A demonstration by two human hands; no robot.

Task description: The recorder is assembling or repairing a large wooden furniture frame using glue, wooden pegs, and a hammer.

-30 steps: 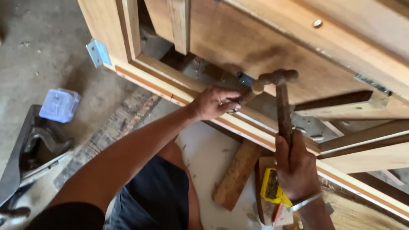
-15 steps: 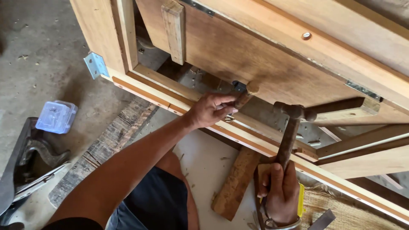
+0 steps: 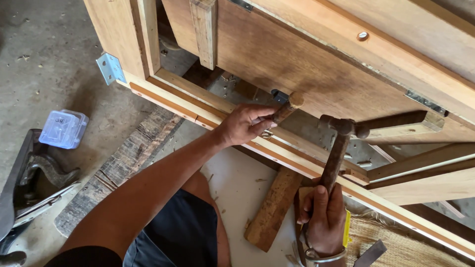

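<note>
Wooden frame rail (image 3: 208, 111) and panel (image 3: 307, 69) crowding left hand (image 3: 245, 123); open gap lying between chisel handle (image 3: 287, 110) and hammer (image 3: 339, 148); wood block (image 3: 274, 207) blocking floor.

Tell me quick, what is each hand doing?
Left hand: closed on a wooden-handled chisel.
Right hand: closed on a hammer.

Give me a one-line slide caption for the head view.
Left hand steadies a wooden-handled chisel against a wooden frame while the right hand raises a hammer.
</note>
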